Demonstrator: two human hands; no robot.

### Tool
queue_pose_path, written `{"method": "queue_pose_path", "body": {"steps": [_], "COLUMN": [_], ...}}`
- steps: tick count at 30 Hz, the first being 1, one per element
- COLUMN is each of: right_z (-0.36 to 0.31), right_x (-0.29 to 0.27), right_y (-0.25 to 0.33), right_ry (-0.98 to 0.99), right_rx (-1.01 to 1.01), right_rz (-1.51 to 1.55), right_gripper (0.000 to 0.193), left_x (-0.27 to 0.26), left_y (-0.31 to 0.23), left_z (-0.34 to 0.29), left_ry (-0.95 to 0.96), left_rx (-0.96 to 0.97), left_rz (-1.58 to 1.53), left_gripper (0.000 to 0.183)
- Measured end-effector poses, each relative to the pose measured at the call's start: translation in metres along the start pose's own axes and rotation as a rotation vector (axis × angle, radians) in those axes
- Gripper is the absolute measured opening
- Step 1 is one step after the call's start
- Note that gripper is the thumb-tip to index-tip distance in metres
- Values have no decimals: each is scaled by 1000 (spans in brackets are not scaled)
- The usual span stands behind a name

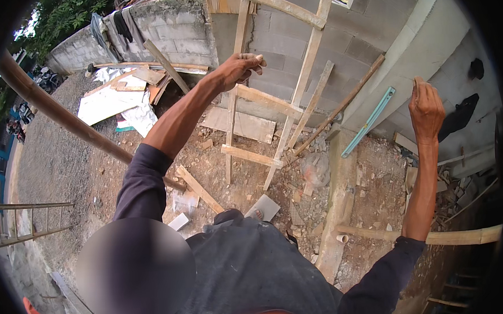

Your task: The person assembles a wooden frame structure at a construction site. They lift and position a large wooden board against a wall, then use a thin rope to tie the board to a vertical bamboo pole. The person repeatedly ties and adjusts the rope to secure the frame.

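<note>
Hands reach up from below. Left hand (241, 67) curls around a wooden ladder (277, 100) rail at upper centre. Right hand (426, 107), at right, half-closed, holds nothing.

Both hands (242, 67) (426, 107) raised, seemingly curled

Soft, even daylight all over, no hard shadows or glare. The grey block wall (342, 46) bows with the fisheye, black vignette swallows the corners, a blurred oval patch sits lower left; the middle's sharp.
</note>
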State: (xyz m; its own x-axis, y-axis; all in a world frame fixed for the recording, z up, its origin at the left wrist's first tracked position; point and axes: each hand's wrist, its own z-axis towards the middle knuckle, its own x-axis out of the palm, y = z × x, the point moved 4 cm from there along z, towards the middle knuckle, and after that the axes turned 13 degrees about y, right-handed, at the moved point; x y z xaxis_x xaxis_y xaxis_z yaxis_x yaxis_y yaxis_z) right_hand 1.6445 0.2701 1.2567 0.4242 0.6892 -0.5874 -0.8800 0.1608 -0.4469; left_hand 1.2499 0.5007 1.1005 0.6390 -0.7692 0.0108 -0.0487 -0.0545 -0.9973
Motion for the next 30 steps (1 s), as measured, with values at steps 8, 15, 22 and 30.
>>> {"method": "queue_pose_path", "body": {"steps": [8,15,22,30], "right_z": [-20,-14,-28,-96], "right_x": [-3,-19,46,64], "right_y": [-32,31,157,251], "right_ry": [-636,-510,36,-117], "right_rx": [627,513,293,-19], "right_rz": [1143,852,789,874], "right_gripper": [23,27,23,32], "left_x": [24,61,123,109], "left_y": [18,19,-9,-4], "left_z": [-1,5,6,26], "left_ry": [-40,-8,202,187], "left_rx": [-48,15,49,174], "left_rz": [-111,-140,-282,-580], "left_gripper": [44,46,51,42]}}
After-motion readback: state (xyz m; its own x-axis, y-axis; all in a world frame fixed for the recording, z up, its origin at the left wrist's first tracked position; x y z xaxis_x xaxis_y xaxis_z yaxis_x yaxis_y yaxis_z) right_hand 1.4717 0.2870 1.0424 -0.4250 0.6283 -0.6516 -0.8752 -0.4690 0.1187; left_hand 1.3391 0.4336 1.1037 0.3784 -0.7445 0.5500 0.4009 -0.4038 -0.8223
